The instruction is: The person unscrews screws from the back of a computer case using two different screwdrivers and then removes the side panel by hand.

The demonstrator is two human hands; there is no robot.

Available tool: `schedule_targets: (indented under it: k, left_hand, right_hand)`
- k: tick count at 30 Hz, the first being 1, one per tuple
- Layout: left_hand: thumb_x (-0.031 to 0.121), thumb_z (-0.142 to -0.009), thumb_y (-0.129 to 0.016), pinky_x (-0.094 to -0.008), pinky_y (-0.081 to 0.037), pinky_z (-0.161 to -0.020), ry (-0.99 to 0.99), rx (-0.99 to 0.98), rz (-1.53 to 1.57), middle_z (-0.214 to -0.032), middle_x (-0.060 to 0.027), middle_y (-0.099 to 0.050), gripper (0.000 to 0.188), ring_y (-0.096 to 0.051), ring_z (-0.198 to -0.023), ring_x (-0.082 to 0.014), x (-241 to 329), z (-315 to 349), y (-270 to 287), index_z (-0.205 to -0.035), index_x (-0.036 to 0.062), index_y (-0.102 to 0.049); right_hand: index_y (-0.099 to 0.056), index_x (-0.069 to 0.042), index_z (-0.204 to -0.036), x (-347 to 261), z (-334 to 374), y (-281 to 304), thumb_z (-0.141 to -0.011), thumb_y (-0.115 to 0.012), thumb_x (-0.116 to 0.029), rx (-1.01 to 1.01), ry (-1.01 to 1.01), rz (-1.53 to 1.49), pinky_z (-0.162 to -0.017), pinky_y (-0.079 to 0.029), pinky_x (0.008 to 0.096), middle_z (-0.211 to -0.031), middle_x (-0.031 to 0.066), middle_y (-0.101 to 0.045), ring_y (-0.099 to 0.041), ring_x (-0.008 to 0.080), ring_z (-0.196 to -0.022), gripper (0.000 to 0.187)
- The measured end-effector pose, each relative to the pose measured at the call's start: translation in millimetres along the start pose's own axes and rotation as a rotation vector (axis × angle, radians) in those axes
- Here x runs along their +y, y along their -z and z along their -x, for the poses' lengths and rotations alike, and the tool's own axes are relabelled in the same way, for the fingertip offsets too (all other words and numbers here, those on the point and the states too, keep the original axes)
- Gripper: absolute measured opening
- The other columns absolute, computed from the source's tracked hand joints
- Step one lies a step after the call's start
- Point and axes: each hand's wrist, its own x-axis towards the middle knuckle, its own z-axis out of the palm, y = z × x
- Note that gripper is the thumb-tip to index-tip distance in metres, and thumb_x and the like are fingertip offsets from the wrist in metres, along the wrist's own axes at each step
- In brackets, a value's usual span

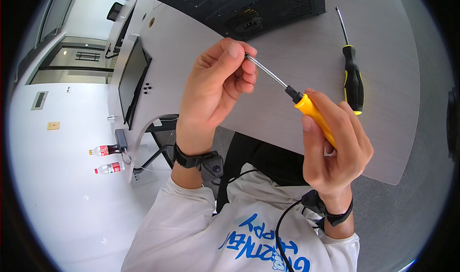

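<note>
My right hand is wrapped round the yellow handle of a screwdriver, whose metal shaft points up and to the left. At the shaft's dark tip, my left hand pinches with thumb and forefinger. Something small and dark shows there, too little of it to name. Beyond the hands stands a black computer case, its vented back panel and power socket facing me. A second screwdriver, with a black and yellow handle, lies on the table to the right of my hands.
The grey table has a rounded right edge. On the left are a dark monitor, several small black pieces, a cola bottle and a clear bottle. A black cable hangs across my shirt.
</note>
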Motion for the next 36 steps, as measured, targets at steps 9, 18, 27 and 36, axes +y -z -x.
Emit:
schedule_targets:
  k: [9, 18, 27, 36]
  left_hand:
    - [0.026, -0.097, -0.062, -0.0211, -0.056, -0.057, -0.044, 0.049, -0.11, -0.077, -0.0044, -0.066, 0.025, -0.064, -0.064, -0.0094, 0.0, 5.8, 1.9, -0.095, 0.0017, -0.066]
    - [0.027, -0.097, -0.062, -0.0209, -0.056, -0.056, -0.032, 0.082, -0.142, -0.074, -0.0041, -0.065, 0.026, -0.063, -0.061, -0.0093, 0.2, 7.6, 0.4, -0.092, 0.0019, -0.066]
    - [0.024, -0.095, -0.064, -0.0227, -0.056, -0.055, -0.06, 0.1, -0.284, -0.073, -0.005, -0.065, 0.024, -0.063, -0.061, -0.0097, 0.2, 5.5, 0.3, -0.091, 0.001, -0.067]
    - [0.021, -0.092, -0.067, -0.0258, -0.056, -0.056, -0.103, 0.174, -0.465, -0.075, -0.0078, -0.066, 0.022, -0.064, -0.064, -0.0122, -0.5, 7.1, -5.2, -0.088, -0.0011, -0.067]
  right_hand:
    - [-0.069, 0.002, -0.098, 2.2, 1.9, -1.9, -0.068, -0.075, 0.006, -0.021, 0.047, 0.017, -0.042, -0.035, 0.025, -0.063, 0.0073, -0.052, -0.045, 0.0148, -0.046, 0.031]
    - [-0.069, 0.001, -0.098, 4.4, 3.1, -2.0, -0.068, -0.076, 0.004, -0.04, 0.077, 0.031, -0.041, -0.034, 0.024, -0.062, 0.0052, -0.051, -0.044, 0.0122, -0.046, 0.032]
    - [-0.071, 0.0, -0.099, 5.1, 2.0, 6.9, -0.072, -0.074, 0.002, -0.115, 0.057, 0.101, -0.043, -0.036, 0.0208, -0.073, 0.0073, -0.06, -0.047, 0.0115, -0.048, 0.028]
    - [-0.072, 0.0, -0.1, 0.3, -0.7, 13.1, -0.076, -0.07, 0.001, -0.172, 0.039, 0.131, -0.045, -0.039, 0.0186, -0.079, 0.0107, -0.069, -0.051, 0.0116, -0.049, 0.024]
